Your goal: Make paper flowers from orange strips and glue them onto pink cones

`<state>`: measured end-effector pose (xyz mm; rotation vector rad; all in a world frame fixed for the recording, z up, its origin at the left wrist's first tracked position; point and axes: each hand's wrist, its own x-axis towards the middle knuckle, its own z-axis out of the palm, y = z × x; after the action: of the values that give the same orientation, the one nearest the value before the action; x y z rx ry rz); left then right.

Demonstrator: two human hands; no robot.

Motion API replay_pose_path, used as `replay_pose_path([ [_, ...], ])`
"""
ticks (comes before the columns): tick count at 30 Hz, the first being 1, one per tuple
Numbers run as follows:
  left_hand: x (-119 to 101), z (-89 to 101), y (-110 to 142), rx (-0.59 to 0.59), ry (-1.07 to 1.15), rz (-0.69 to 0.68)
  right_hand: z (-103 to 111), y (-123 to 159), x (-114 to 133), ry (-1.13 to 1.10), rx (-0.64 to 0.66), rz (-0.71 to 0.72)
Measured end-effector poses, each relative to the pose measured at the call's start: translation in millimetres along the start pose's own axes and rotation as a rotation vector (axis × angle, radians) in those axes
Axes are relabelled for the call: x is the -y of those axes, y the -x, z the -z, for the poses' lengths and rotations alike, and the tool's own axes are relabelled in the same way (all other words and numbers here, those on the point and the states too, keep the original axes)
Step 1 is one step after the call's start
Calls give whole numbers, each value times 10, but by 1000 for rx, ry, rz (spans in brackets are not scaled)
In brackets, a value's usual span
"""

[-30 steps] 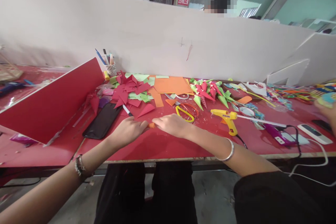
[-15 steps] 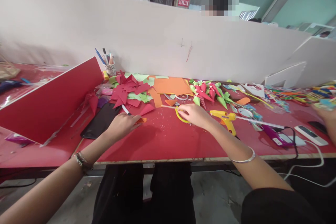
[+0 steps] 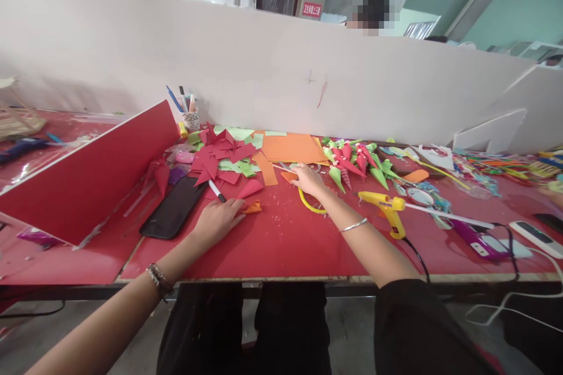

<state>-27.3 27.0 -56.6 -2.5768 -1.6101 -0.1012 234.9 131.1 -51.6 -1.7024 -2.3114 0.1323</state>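
Observation:
My left hand (image 3: 217,220) lies low on the red table (image 3: 281,246), its fingertips pinched on a small folded orange paper piece (image 3: 254,208). A white marker (image 3: 216,190) lies just behind that hand. My right hand (image 3: 308,180) reaches further back, fingers curled over the scissors (image 3: 310,204). Their yellow handle loop shows under my wrist and the blades point left toward the orange paper sheets (image 3: 290,146). A small orange triangle (image 3: 288,176) lies beside my right fingers.
A black phone (image 3: 176,208) and a tilted red board (image 3: 88,176) lie to the left. Red paper pinwheels (image 3: 220,152), a pen cup (image 3: 190,118), green and red paper cones (image 3: 352,161) and a yellow glue gun (image 3: 387,206) crowd the back and right. Another person's hand (image 3: 555,187) shows at far right.
My two hands separated from the table's front. The right hand went back to the scissors; the left slid slightly left, with the orange piece at its fingertips.

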Motion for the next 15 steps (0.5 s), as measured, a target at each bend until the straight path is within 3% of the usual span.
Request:
replay_pose_path([
  [6,-130,97,59,-53,116,145,108,27,-21,-174,-19,26],
  [11,-276,188,57,-271,247,81,259,331,185,-409,1,84],
  [12,-311,200,56,-323,286,47,272,427,256,-484,19,94],
  [15,-424,224,57,-462,408,-73,270,720,490,-1102,167,97],
])
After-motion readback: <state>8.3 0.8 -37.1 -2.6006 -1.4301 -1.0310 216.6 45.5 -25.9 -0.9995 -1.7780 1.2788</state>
